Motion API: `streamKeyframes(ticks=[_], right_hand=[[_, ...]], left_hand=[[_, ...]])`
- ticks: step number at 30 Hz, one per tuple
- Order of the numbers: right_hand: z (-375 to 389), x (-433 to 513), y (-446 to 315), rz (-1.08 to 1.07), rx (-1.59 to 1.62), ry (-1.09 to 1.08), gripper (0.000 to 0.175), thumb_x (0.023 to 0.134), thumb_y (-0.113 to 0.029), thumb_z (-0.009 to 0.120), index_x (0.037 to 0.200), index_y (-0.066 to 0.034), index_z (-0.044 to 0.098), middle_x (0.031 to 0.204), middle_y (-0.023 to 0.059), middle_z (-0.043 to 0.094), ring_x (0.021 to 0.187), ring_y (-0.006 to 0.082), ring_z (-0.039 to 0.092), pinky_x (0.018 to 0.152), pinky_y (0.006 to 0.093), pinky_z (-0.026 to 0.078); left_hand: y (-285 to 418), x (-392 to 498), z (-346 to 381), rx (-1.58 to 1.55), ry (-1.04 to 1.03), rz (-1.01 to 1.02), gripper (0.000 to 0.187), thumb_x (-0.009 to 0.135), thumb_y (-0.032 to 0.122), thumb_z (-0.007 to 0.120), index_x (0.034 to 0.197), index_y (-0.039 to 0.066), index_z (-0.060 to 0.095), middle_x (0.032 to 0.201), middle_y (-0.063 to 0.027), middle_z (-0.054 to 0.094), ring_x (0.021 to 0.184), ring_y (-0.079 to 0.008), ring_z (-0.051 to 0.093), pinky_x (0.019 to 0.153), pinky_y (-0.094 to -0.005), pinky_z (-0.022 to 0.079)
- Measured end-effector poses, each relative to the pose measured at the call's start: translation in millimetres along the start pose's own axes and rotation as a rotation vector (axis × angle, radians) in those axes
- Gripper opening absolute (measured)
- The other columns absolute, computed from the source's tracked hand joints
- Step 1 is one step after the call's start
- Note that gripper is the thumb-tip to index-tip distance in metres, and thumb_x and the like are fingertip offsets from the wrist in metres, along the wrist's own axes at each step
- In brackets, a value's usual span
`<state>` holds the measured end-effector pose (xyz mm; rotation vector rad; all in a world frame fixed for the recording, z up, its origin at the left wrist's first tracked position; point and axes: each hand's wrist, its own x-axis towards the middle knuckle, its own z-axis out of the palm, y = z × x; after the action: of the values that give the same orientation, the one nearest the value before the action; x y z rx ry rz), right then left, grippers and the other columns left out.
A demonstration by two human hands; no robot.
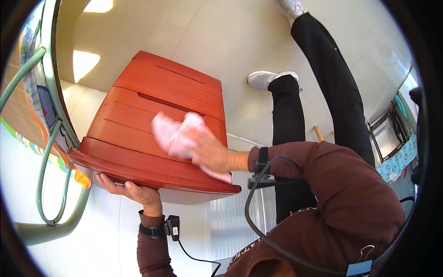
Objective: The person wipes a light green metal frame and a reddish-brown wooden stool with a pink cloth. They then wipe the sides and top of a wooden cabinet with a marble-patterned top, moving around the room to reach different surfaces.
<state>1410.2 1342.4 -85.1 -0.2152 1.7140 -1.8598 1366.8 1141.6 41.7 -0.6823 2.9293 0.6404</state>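
Note:
A reddish-brown bedside cabinet [166, 110] with slotted drawer fronts is before me, its top edge [152, 168] towards me. My right hand [211, 149] presses a crumpled pink cloth [166, 133] against the drawer front nearest that edge. Hand and cloth are blurred. My left hand [138, 194] supports the cabinet at its top edge, with the fingers against the top panel. Part of the lower drawer front is covered by the cloth and my right hand.
To the left stands a green metal bed frame [52, 152] with colourful bedding [45, 104], close to the cabinet's corner. My legs [289, 107] are at the right on the pale floor [214, 41]. A dark-framed folding chair [387, 135] is at the far right. A cable [249, 214] hangs from my right wrist.

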Motion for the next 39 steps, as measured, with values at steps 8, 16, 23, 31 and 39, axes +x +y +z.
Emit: streamKeyframes(ticks=[8,16,23,31,39], right_hand=[[-18,69,121,0.176,-0.666,0.163,0.02,0.084,-0.018,0.047,0.091,-0.0067,0.063,0.092,0.0159,0.061,0.097,0.0312,0.054,0.084,0.0442,0.04],[65,231,12,-0.183,0.005,0.071,0.038,0.095,-0.038,0.039,0.118,-0.0176,0.062,0.13,0.0124,0.048,0.125,0.0324,0.038,0.105,0.0513,0.023],[84,190,-52,-0.307,0.343,0.084,0.038,0.097,-0.024,0.04,0.128,-0.0071,0.054,0.137,0.0132,0.046,0.13,0.0315,0.037,0.108,0.0487,0.022],[-9,17,-44,-0.219,0.186,-0.359,0.046,0.095,-0.026,0.042,0.132,0.001,0.043,0.145,0.0192,0.032,0.134,0.0375,0.025,0.109,0.0526,0.016],[84,214,-74,-0.539,-0.05,-0.064,0.046,0.096,-0.031,0.04,0.131,-0.0015,0.046,0.139,0.02,0.04,0.131,0.0359,0.031,0.107,0.0511,0.022]], left_hand=[[-1,-3,1,-0.112,0.002,-0.04,0.07,0.091,0.046,0.031,0.146,0.006,0.016,0.151,-0.0156,0.006,0.141,-0.0313,0.01,0.114,-0.0492,0.016],[-5,0,-1,-0.024,0.032,0.03,0.072,0.091,0.048,0.034,0.145,0.005,0.017,0.151,-0.0159,0.007,0.14,-0.0318,0.011,0.114,-0.0498,0.015],[-6,-1,0,-0.012,0.044,0.002,0.074,0.09,0.052,0.037,0.144,0.004,0.021,0.15,-0.0173,0.008,0.14,-0.0328,0.012,0.113,-0.0506,0.015],[-4,-2,-1,-0.042,0.04,-0.041,0.07,0.091,0.048,0.034,0.143,0.003,0.022,0.15,-0.0209,0.009,0.139,-0.0344,0.013,0.112,-0.0497,0.017],[-11,-4,-5,0.076,0.031,0.018,0.069,0.093,0.046,0.035,0.144,0.002,0.021,0.152,-0.0227,0.008,0.14,-0.0375,0.014,0.113,-0.0495,0.014]])
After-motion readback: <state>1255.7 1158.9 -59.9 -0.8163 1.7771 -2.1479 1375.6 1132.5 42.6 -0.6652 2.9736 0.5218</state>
